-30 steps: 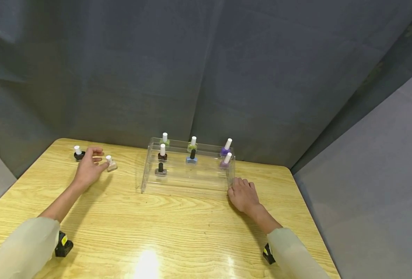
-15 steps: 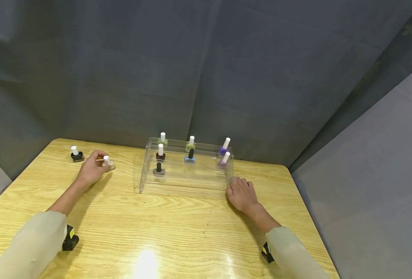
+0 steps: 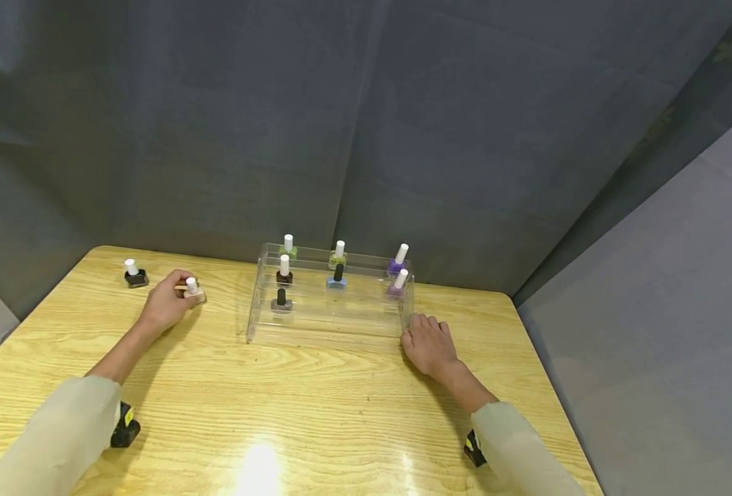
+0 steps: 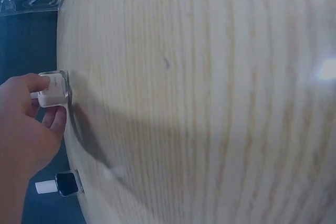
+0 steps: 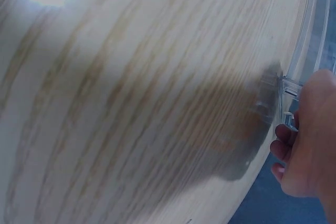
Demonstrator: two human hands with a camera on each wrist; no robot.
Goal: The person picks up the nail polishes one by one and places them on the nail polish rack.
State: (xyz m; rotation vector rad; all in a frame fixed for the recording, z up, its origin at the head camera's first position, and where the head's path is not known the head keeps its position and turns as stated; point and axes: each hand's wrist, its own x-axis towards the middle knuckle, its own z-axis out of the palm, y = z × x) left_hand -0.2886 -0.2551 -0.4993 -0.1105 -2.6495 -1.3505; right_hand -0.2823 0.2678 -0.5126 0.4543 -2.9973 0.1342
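Note:
My left hand (image 3: 166,303) pinches a pale nail polish bottle (image 4: 52,90) with a white cap between thumb and fingers, low over the table at the left. In the left wrist view the thumb lies across its front. A dark nail polish bottle (image 3: 135,278) with a white cap stands just left of that hand. At the centre back is a clear stepped display rack (image 3: 335,331). My right hand (image 3: 431,348) holds the rack's front right corner, fingers curled at its side panel in the right wrist view.
On the rack's top tier stand two green polish bottles (image 3: 338,259) and a purple one (image 3: 395,266). Lower tiers carry a dark red bottle (image 3: 284,277), a blue one (image 3: 336,283), a lilac one (image 3: 395,291) and a grey one (image 3: 282,306). Dark curtain (image 3: 248,138) hangs behind the table.
The left hand has moved from between the two loose bottles to the pale one and closed its fingers on it. The right hand has stayed at the rack's corner.

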